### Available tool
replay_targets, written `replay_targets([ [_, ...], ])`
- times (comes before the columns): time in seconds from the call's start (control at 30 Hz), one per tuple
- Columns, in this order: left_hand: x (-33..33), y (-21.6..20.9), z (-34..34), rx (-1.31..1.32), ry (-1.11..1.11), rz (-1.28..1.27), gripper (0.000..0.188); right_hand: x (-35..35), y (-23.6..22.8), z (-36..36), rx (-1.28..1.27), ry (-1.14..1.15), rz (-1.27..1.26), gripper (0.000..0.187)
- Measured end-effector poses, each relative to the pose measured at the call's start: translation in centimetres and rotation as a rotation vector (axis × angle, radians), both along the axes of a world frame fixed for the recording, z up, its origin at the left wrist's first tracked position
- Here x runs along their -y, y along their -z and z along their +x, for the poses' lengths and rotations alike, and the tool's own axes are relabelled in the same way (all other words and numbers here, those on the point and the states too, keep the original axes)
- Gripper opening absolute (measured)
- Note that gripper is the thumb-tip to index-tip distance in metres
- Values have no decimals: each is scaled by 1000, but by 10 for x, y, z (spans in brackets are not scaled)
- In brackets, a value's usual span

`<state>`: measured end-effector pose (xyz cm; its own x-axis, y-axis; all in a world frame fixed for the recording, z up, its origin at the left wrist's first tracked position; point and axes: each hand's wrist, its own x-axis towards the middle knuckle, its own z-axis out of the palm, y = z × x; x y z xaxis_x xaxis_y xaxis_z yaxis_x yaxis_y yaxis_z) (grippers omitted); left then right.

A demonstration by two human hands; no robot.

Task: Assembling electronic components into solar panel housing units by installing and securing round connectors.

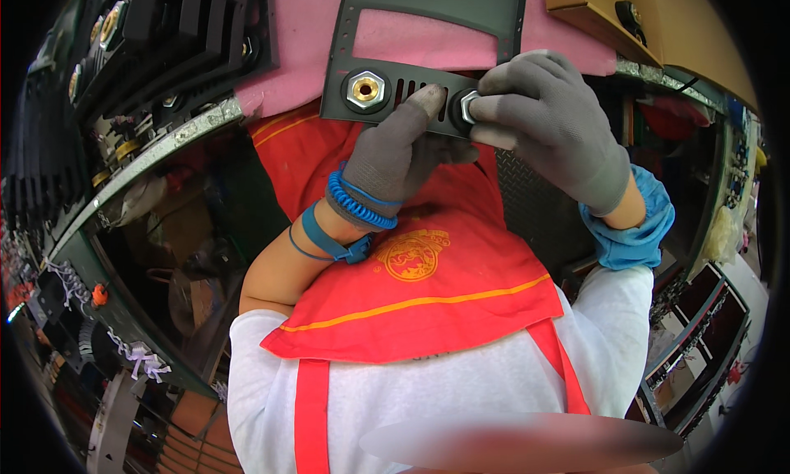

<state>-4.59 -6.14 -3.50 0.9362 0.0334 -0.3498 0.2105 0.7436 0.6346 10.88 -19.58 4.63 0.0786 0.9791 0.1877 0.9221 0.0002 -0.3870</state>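
Observation:
A dark grey metal panel [420, 3] with a large cutout and a row of slots lies at the top, its near edge toward me. On its near strip, a hex nut [365, 90] with a brass centre sits on a black washer at the left. My left hand [395, 149], in a grey glove, grips the panel's near edge, thumb on the slots and fingers underneath. At the strip's right end, my gloved right hand [555, 116] has its fingers closed around a second hex nut [469, 107] on a black washer.
Pink padding [288, 50] covers the bench under the panel. Black panels with fitted nuts [111, 25] are stacked at the upper left. A cardboard box [588, 13] holding a black part stands at the upper right. A metal bench edge [164, 149] runs along the left.

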Motion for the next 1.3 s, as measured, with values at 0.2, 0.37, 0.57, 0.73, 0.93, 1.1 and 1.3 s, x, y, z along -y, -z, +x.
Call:
replay_targets([
  [0.2,5,-2,0,98,45,513,41,-5,17,-7,34,53,14,29],
  [0.37,3,-6,1,5,-95,9,41,-2,-11,1,42,52,-85,29],
  [0.57,5,-5,4,-77,-30,-33,41,-5,-10,-10,185,77,-86,31],
  [0.73,7,-7,4,-121,-177,-416,21,7,-19,4,205,59,-66,33],
  [0.93,21,11,8,-135,-177,248,33,6,-9,2,49,-38,15,45],
  [1.1,9,-10,8,-198,-45,140,35,8,-25,10,-24,22,37,26],
  [1.3,11,-5,-2,249,-49,576,26,-11,-19,-12,-128,11,-88,58],
])
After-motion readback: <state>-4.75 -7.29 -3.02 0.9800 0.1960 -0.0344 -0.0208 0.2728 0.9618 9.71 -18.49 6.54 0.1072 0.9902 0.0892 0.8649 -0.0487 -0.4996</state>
